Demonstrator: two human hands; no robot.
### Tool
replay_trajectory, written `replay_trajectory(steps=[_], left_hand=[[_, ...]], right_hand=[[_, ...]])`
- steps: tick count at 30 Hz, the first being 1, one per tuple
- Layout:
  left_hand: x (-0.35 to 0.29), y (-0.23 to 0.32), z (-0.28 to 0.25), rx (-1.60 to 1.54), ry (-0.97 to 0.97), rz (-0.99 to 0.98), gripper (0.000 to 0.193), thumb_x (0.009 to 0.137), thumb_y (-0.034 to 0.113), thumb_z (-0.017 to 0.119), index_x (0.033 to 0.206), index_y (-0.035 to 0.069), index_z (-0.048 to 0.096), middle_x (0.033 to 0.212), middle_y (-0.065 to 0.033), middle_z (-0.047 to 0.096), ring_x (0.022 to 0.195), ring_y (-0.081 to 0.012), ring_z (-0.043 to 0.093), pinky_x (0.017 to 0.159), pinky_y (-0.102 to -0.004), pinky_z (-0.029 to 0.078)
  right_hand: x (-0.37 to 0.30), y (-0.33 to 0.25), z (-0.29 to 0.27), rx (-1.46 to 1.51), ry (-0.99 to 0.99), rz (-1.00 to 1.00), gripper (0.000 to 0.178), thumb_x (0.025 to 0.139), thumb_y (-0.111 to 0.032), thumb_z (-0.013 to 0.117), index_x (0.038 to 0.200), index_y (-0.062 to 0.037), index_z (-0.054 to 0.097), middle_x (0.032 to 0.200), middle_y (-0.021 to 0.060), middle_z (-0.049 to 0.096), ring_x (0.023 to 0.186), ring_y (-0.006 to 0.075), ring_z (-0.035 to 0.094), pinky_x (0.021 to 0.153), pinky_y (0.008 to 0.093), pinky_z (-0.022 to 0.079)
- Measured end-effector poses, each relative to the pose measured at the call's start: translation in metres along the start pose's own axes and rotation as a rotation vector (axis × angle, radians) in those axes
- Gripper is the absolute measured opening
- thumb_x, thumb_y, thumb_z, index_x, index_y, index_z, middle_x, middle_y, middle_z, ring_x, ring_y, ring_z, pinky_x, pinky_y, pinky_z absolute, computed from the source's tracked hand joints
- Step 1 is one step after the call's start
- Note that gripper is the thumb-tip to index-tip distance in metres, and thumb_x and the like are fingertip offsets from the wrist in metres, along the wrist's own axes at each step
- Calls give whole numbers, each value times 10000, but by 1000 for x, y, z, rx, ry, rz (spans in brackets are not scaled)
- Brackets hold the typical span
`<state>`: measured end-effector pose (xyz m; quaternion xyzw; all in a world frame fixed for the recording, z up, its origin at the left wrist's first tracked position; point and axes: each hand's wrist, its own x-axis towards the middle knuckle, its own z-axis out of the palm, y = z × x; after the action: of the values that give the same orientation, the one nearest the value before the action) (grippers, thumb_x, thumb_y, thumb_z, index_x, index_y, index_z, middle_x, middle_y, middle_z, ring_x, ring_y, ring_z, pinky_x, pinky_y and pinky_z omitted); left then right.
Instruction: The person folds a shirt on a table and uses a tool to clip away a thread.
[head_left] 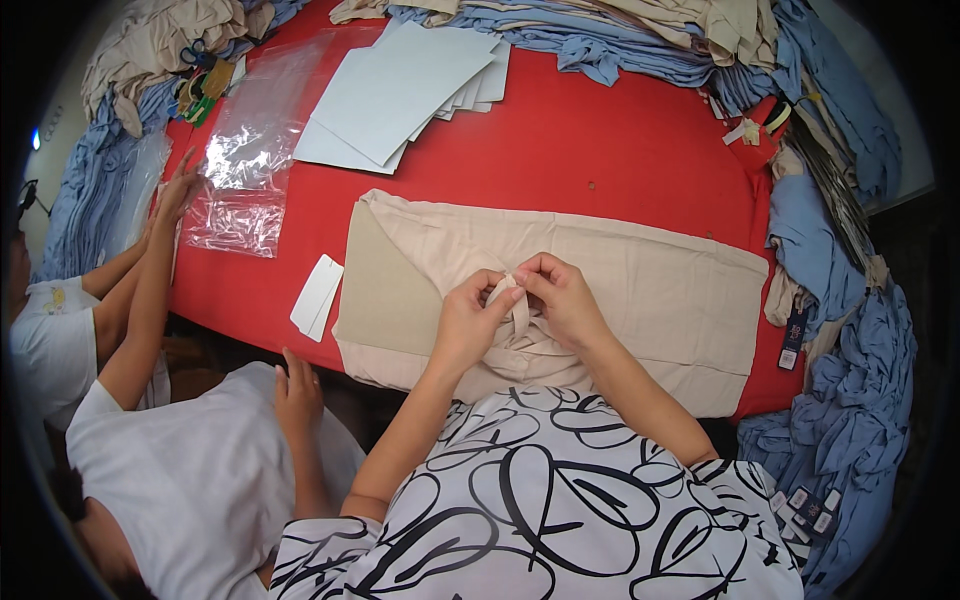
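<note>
A beige cloth garment lies folded in a long rectangle in front of me. Over its left end shows a flat, greyish-tan panel with a slanted edge; whether it is card or cloth I cannot tell. My left hand is closed, pinching a narrow beige fabric strip that loops down from the fingertips. Close beside it, my right hand pinches the same strip near its top. Below both hands the garment's cloth is bunched and creased.
White sheets and clear plastic bags lie on the red table. Small white cards sit left of the garment. Blue and beige garments are piled around the edges. Two people in white shirts are at my left.
</note>
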<state>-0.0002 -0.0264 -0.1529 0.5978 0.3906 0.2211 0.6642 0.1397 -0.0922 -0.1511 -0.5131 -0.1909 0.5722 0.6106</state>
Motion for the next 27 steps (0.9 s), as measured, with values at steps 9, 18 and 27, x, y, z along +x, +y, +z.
replay_trajectory(steps=[9,18,27], left_hand=[[4,-5,-6,93,-37,-11,216,910,148,681,1003,-45,650,832,-32,652,746,-78,562,669,-237,454],[2,4,-1,269,76,74,175,870,130,701,954,-20,669,744,-41,635,680,-79,541,620,-251,442],[1,7,-3,347,141,53,194,821,132,757,871,-22,650,676,-35,619,616,-69,504,554,-250,414]], right_hand=[[4,16,-7,-112,16,-38,115,978,-137,574,968,-23,589,836,14,604,711,63,541,629,214,450],[-5,16,7,-615,193,-351,139,907,-120,626,933,16,634,842,94,636,674,152,564,624,279,460],[-5,17,11,-660,241,-322,151,922,-114,584,939,30,626,881,139,644,732,223,608,671,316,477]])
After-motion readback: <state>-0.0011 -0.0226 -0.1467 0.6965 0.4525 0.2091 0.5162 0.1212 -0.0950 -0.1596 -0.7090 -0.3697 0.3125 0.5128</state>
